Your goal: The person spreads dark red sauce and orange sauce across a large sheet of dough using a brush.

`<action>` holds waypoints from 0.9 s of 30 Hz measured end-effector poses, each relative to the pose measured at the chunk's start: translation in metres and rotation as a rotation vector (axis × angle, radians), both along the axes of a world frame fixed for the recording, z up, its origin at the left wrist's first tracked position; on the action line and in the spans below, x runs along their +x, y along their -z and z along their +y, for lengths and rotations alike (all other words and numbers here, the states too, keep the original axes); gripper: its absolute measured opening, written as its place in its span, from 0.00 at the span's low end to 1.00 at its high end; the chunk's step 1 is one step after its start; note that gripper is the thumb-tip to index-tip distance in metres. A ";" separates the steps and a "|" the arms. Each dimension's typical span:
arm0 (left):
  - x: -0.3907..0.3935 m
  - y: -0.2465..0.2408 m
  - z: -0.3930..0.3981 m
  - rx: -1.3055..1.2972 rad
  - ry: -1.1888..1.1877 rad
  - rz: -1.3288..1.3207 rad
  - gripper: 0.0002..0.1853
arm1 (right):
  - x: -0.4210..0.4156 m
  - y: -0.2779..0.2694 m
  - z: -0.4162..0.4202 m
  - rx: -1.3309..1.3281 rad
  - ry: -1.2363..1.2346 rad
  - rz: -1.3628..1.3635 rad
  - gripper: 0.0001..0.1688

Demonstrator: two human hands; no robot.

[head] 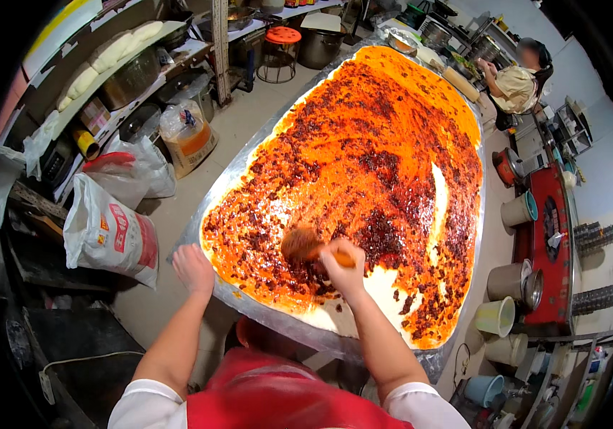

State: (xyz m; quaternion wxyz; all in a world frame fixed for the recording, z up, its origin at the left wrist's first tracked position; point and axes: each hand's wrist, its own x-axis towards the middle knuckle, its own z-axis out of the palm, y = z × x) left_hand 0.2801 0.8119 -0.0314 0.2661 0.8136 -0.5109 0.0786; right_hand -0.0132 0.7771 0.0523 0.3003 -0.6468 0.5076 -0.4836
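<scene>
A huge sheet of pale dough (338, 320) covers most of the metal-topped table (279, 325), coated with orange-red oily sauce and dark chunky bits. My right hand (345, 264) grips the handle of a brush or similar spreading tool (302, 244), whose sauce-stained head rests on the coated dough near its lower middle. Its exact kind is unclear. Bare dough shows along the near edge and in a narrow streak at the right. My left hand (193, 268) lies on the table's left corner, just outside the dough, and holds nothing that I can see.
A rolling pin (461, 84) and metal bowl (402, 41) lie at the table's far end, near a person (518, 80) at the far right. Sacks (110, 230) stand left on the floor; buckets (495, 316) stand right. A red stool (283, 36) is beyond.
</scene>
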 end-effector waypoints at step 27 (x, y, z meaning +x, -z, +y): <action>0.013 0.015 -0.003 0.060 0.005 -0.080 0.13 | -0.148 -0.051 0.160 0.170 -0.200 0.177 0.05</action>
